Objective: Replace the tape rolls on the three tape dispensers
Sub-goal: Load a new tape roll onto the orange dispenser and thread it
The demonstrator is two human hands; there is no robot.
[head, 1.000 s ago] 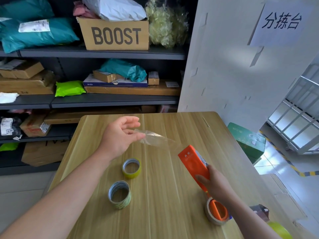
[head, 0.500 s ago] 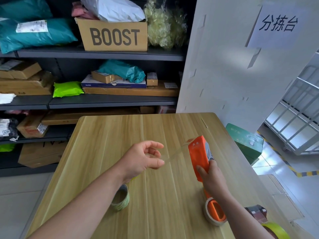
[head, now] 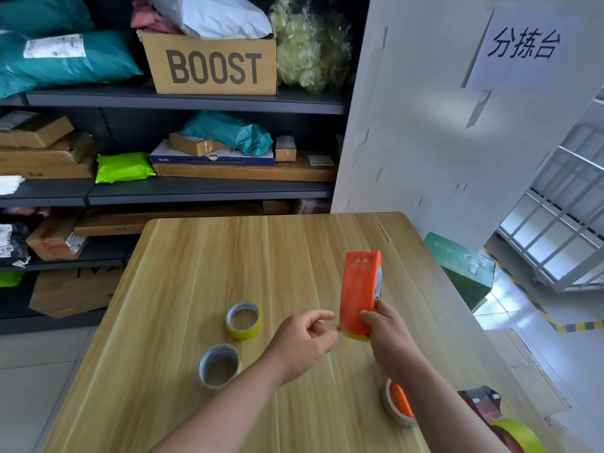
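- Orange plastic tape dispenser (head: 359, 289): held up over the right-middle of the light wooden table (head: 196, 273), long body roughly upright. A yellow strip shows at its lower end.
- Right hand (head: 390, 338): clamped round the dispenser's lower end, thumb on the orange face.
- Left hand (head: 302, 343): just beside that lower end, fingers curled, index and thumb tips near each other. Can't tell if they pinch any tape.
- Yellow tape roll (head: 243, 320): lies flat on the table, left of the left hand.
- Grey-cored tape roll (head: 219, 366): also flat, nearer the camera, just beside the left forearm, apart from the yellow one.
- Second orange dispenser with an off-white roll (head: 398, 403): on the table at near right, partly hidden by the right forearm.
- Dark red dispenser (head: 482, 403) with a yellow-green roll (head: 519, 434): at the table's near right corner, cut off by the frame edge.
- Behind the table: dark metal shelving (head: 183, 191) stacked with parcels, brown cardboard box printed BOOST (head: 212, 65) on the upper shelf.
- Right of the shelving: white panel (head: 425, 142) with a paper sign (head: 526, 44); green box (head: 464, 269) on the floor below it.
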